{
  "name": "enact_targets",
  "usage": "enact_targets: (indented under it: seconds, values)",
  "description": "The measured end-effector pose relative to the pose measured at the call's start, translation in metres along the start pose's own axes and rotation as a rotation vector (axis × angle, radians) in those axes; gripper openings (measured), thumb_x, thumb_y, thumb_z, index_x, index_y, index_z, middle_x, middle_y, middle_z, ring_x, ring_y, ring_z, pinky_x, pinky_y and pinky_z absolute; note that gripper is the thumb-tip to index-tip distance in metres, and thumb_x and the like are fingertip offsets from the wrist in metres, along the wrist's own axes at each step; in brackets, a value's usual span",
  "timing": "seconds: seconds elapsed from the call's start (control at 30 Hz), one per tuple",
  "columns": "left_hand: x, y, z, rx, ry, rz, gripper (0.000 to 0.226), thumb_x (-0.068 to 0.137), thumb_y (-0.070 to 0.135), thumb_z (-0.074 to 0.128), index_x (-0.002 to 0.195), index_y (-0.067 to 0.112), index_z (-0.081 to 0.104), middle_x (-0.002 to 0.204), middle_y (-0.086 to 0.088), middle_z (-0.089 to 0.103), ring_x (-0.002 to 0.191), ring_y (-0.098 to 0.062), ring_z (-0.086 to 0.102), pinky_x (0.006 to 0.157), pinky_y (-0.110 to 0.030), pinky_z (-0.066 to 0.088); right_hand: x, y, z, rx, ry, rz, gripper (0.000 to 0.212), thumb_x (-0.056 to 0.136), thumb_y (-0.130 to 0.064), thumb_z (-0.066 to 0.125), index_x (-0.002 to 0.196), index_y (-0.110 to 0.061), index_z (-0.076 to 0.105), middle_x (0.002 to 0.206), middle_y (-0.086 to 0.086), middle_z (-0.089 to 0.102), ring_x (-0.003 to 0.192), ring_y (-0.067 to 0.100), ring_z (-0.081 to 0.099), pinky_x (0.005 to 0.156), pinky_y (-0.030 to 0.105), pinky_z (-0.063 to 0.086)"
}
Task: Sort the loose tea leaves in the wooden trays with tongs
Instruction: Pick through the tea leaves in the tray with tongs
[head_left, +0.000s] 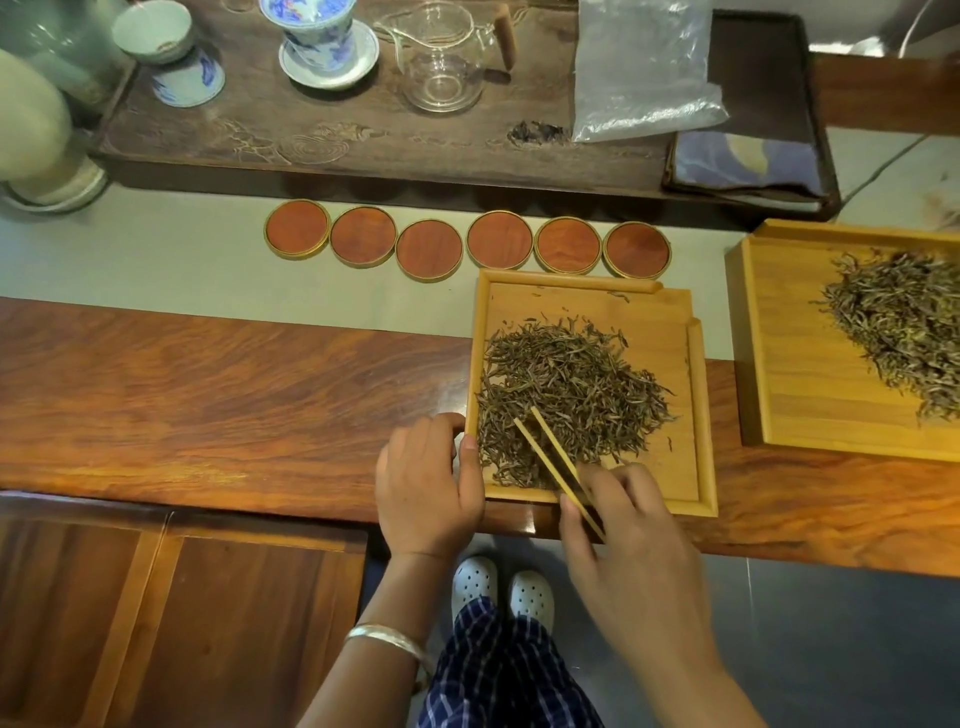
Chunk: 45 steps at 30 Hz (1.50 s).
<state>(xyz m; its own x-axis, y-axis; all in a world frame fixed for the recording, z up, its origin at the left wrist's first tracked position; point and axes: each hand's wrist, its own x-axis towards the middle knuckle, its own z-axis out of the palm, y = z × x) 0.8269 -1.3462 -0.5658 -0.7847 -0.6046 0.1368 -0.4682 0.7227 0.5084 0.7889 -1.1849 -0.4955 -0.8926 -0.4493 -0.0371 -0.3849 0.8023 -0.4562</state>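
A light wooden tray (680, 457) lies on the table's near edge with a heap of dry tea leaves (566, 384) in it. My left hand (426, 483) grips the tray's left rim near its front corner. My right hand (628, 540) holds thin bamboo tongs (550, 457), whose two tips are apart and rest in the near part of the heap. A second, larger wooden tray (789, 384) stands to the right with another pile of tea leaves (904, 322), partly cut off by the frame edge.
Several round red coasters (428, 249) line up behind the near tray. A dark tea board (363, 140) at the back carries a glass pitcher (441, 57), porcelain cups (327, 41) and a plastic bag (644, 67). My feet stand below the table edge.
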Motion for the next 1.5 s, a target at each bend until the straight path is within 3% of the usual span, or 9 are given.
enact_targets:
  seconds: [0.23,0.37,0.47,0.53,0.73,1.03,1.2,1.3,1.5]
  values:
    - [-0.001,-0.003,0.001,-0.01,0.004,0.003,0.002,0.087,0.023,0.054,0.086,0.022,0.052,0.073,0.007,0.046,0.07,-0.01,0.032,0.065,-0.026,0.017,0.003,0.008,0.002,-0.009,-0.004,-0.013,0.022,0.087,-0.024,0.06,0.107,-0.013,0.062,0.093,0.0,0.053,0.068,0.017,0.058,0.046,0.032,0.052]
    - [0.0,-0.003,0.001,-0.016,0.017,0.031,0.007,0.087,0.024,0.051,0.084,0.026,0.045,0.073,0.012,0.037,0.069,-0.014,0.036,0.064,-0.027,0.015,-0.003,0.019,-0.004,0.017,0.041,0.035,0.021,0.086,-0.024,0.062,0.105,-0.014,0.061,0.094,0.0,0.054,0.068,0.018,0.058,0.046,0.025,0.045]
    - [-0.001,-0.005,0.003,-0.006,0.023,0.03,0.005,0.087,0.024,0.052,0.085,0.024,0.047,0.071,0.006,0.045,0.069,-0.018,0.04,0.064,-0.027,0.016,0.005,0.023,-0.007,0.018,0.113,0.03,0.02,0.087,-0.023,0.061,0.104,-0.013,0.062,0.094,0.0,0.054,0.066,0.015,0.055,0.049,0.015,0.036]
    - [-0.002,-0.005,0.003,-0.009,0.025,0.032,0.004,0.088,0.025,0.051,0.085,0.024,0.047,0.072,0.004,0.048,0.069,-0.019,0.041,0.065,-0.027,0.018,0.01,0.025,-0.007,-0.014,0.126,0.019,0.019,0.086,-0.019,0.063,0.103,-0.01,0.064,0.092,0.004,0.055,0.063,0.018,0.055,0.047,0.017,0.037]
    - [-0.001,-0.005,0.002,-0.027,0.01,0.034,0.005,0.089,0.031,0.043,0.086,0.03,0.039,0.073,0.012,0.037,0.07,-0.013,0.036,0.066,-0.026,0.018,-0.006,0.039,-0.012,-0.093,0.152,0.068,0.024,0.085,-0.02,0.063,0.105,-0.008,0.065,0.091,0.006,0.055,0.059,0.021,0.055,0.046,0.022,0.041]
    - [0.0,-0.006,0.0,-0.086,0.056,0.081,0.013,0.089,0.029,0.047,0.08,0.032,0.038,0.067,0.024,0.023,0.065,-0.02,0.041,0.062,-0.029,0.028,0.011,0.039,-0.005,-0.063,0.154,0.069,0.02,0.086,-0.018,0.065,0.104,-0.008,0.065,0.091,0.007,0.056,0.062,0.021,0.057,0.045,0.025,0.044]
    - [0.001,-0.006,-0.003,-0.138,0.02,0.079,0.014,0.09,0.029,0.048,0.081,0.033,0.037,0.068,0.027,0.03,0.068,-0.012,0.035,0.063,-0.029,0.029,-0.013,0.055,-0.012,-0.033,0.151,0.129,0.022,0.087,-0.022,0.062,0.106,-0.011,0.064,0.092,0.002,0.054,0.067,0.017,0.055,0.049,0.019,0.04]
    - [0.003,-0.006,-0.004,-0.115,-0.041,0.061,0.018,0.091,0.031,0.046,0.077,0.028,0.036,0.067,0.022,0.032,0.068,-0.018,0.04,0.062,-0.032,0.031,-0.009,0.058,-0.016,-0.03,0.224,0.163,0.021,0.086,-0.02,0.064,0.103,-0.009,0.064,0.087,0.003,0.051,0.064,0.01,0.044,0.05,0.007,0.024]
    - [0.003,-0.005,-0.006,-0.114,-0.102,0.012,0.013,0.092,0.028,0.046,0.081,0.021,0.048,0.072,0.009,0.045,0.074,-0.022,0.046,0.066,-0.036,0.037,0.0,0.062,-0.016,-0.047,0.188,0.202,0.021,0.087,-0.02,0.063,0.104,-0.007,0.063,0.087,0.006,0.051,0.061,0.014,0.044,0.044,0.013,0.024]
